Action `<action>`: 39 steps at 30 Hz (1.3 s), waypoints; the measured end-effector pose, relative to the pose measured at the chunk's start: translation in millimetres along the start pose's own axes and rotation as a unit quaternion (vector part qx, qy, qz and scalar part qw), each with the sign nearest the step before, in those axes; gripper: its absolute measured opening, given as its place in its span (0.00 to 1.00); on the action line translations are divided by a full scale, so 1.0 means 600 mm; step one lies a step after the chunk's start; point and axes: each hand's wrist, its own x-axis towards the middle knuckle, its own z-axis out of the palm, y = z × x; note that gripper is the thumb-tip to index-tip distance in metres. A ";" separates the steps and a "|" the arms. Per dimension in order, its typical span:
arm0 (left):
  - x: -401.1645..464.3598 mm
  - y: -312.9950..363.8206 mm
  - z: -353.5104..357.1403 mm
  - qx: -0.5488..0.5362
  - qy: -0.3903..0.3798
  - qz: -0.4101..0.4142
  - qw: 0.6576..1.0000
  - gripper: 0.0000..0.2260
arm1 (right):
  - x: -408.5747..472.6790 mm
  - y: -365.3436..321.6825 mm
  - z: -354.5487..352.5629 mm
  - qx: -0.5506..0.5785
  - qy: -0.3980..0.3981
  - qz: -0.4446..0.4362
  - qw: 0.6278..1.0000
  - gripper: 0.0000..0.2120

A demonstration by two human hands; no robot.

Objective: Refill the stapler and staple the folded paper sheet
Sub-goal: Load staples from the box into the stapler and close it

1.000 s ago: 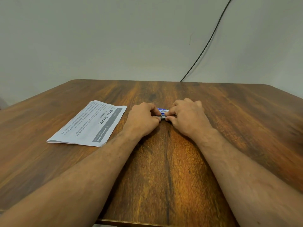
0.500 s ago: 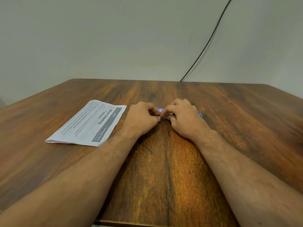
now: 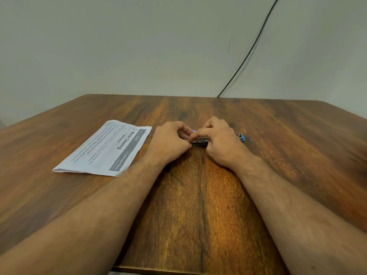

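Observation:
A small blue and metal stapler (image 3: 199, 140) lies on the wooden table (image 3: 198, 205) between my two hands, mostly covered by them. Its blue end (image 3: 241, 136) sticks out past my right hand. My left hand (image 3: 170, 141) pinches the stapler's left end with thumb and fingers. My right hand (image 3: 222, 142) rests over its middle, the index finger stretched along the top. The folded printed paper sheet (image 3: 107, 148) lies flat to the left of my left hand. I cannot make out any staples.
A black cable (image 3: 246, 52) runs down the wall to the table's far edge. The table's near edge (image 3: 158, 269) is just below my forearms.
My right hand has shifted slightly right, exposing more of the stapler's metal middle and its blue end. My left hand stays on the left end.

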 end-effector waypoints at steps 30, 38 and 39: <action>-0.004 0.000 -0.002 0.039 0.013 0.009 0.999 0.14 | 0.012 -0.014 -0.001 -0.072 0.050 -0.001 0.996 0.07; -0.002 0.000 -0.001 0.030 0.013 0.000 0.999 0.13 | 0.009 -0.010 -0.004 -0.083 0.051 -0.006 0.995 0.06; -0.001 0.000 -0.001 0.031 0.013 -0.001 0.999 0.13 | 0.009 -0.010 -0.003 -0.085 0.048 -0.006 0.995 0.07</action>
